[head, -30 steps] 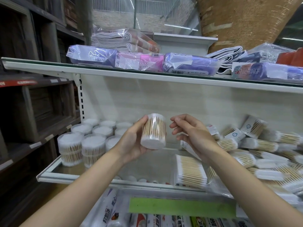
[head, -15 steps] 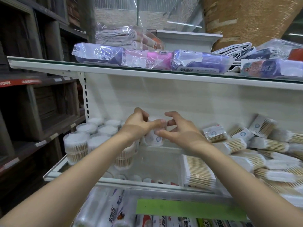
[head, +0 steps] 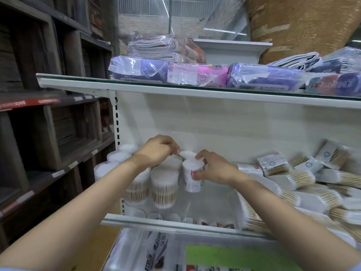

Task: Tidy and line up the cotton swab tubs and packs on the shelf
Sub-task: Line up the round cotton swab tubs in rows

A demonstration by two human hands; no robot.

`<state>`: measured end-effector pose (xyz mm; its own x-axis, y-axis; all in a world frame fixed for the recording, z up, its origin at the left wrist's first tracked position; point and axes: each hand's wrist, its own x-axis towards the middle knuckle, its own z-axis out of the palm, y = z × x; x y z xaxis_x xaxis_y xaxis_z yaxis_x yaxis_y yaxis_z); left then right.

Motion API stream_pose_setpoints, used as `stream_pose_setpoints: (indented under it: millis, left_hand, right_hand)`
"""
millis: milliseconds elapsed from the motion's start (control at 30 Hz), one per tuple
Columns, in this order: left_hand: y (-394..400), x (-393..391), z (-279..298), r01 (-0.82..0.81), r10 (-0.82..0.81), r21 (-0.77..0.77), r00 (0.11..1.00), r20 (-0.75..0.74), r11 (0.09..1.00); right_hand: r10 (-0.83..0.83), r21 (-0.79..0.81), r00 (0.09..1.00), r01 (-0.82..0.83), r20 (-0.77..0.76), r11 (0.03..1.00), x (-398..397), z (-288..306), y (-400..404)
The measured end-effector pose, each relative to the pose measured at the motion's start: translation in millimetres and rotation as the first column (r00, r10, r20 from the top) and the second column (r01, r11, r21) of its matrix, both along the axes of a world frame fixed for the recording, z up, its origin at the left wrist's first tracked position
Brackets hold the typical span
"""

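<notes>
Right hand point(head: 212, 170) pinches white tub point(head: 192, 173) by its sides, thumb low, fingers at lid; left hand point(head: 158, 150), fingers curled, touches tub tops just beside. Judged light, rigid, smooth plastic: grip mid-wall, keep upright.

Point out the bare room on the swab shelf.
Free: the glass floor between the upright tubs and the flat packs, in front of the tub in the right hand. Crowded: the tub cluster on the left, the pack heap on the right.
</notes>
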<state>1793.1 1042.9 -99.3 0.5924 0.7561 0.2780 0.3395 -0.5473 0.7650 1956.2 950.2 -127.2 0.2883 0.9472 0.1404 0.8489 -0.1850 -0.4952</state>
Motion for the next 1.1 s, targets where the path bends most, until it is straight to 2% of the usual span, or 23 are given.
stream_pose_setpoints:
  millis: [367,667,767,1100]
  left_hand:
    - [6,0,-10,0.091,-0.091,-0.012,0.994,-0.057,0.996]
    - [7,17,-10,0.129,-0.130,-0.014,0.991,-0.039,0.992]
    - [0,32,-9,0.141,-0.142,-0.018,0.990,-0.027,0.990]
    - [-41,114,-17,0.208,-0.198,0.079,0.973,-0.121,0.975]
  right_hand:
    - [-0.006,-0.001,0.998,0.006,-0.057,1.000,-2,-14,15]
    - [0.030,0.020,0.993,-0.028,-0.115,0.999,3,-15,9]
    - [0.003,0.058,0.989,0.006,-0.148,0.998,13,-7,-5]
    - [-0.110,0.167,0.964,0.153,-0.243,0.974,85,18,-71]
